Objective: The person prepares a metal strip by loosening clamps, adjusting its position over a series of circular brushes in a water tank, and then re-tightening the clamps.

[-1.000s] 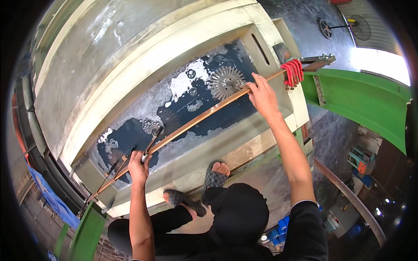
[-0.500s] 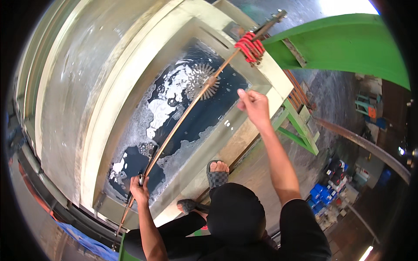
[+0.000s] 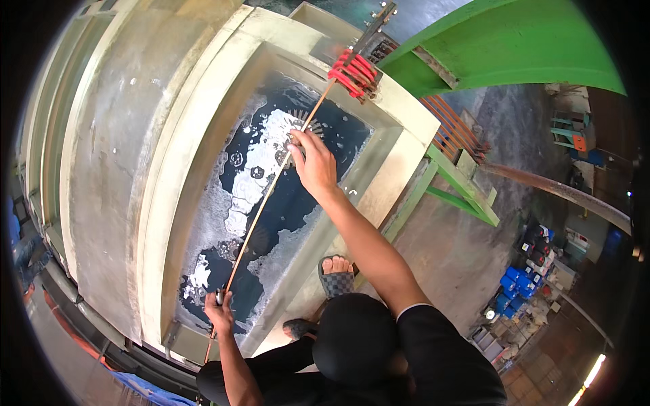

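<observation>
A long, thin copper-coloured rod runs lengthwise over a tank of dark liquid with pale foam. My left hand is closed around the rod near its lower end, beside a small dark metal piece that I cannot make out. My right hand reaches over the tank to the rod's upper part, thumb and fingers apart; whether the fingertips touch the rod is unclear. Just beyond them, a round metal piece with radiating prongs shows under the rod, partly hidden by my hand.
Red wrapping surrounds a support at the tank's far end. A large green beam and a green stand are on the right. Blue containers lie on the floor farther right. My sandalled foot rests beside the tank.
My right hand has moved left from above the tank's right wall to the rod, and its fingers have spread. My left hand keeps hold of the rod. The whole view has shifted slightly.
</observation>
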A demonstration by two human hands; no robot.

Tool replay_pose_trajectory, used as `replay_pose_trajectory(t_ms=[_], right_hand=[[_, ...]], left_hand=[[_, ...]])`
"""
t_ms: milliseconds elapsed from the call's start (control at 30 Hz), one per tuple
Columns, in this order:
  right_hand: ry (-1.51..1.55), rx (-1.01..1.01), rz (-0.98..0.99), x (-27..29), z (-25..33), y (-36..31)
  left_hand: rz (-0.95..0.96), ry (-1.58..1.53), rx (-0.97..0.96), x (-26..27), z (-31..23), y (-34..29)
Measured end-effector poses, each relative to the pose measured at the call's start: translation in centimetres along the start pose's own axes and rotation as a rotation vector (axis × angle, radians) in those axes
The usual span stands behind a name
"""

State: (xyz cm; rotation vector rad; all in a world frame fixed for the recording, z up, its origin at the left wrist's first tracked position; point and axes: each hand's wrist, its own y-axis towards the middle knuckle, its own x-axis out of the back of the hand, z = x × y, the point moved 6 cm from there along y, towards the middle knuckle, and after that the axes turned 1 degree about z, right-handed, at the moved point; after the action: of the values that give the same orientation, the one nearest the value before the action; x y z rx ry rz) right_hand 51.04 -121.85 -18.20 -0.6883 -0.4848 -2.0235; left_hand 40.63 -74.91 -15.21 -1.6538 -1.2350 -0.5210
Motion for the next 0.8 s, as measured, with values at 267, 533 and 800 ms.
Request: replay_pose_trajectory(t_ms=[267,533,800], right_hand=[[0.158,-0.062,-0.063,-1.1,1.6,1.0],[0.095,-0.053,-0.030,-0.4,-2.1,1.5],[-0.021,-0.143,0.146,-0.5,-0.2,2.4]], left_hand=[[-0.066,0.005,-0.015,1.2,1.8,-0.6],[-0.016,0.156,-0.076,1.1,2.8,-1.9],[-0.079,0.104,-0.253,-0.2,-2.8,-0.2]])
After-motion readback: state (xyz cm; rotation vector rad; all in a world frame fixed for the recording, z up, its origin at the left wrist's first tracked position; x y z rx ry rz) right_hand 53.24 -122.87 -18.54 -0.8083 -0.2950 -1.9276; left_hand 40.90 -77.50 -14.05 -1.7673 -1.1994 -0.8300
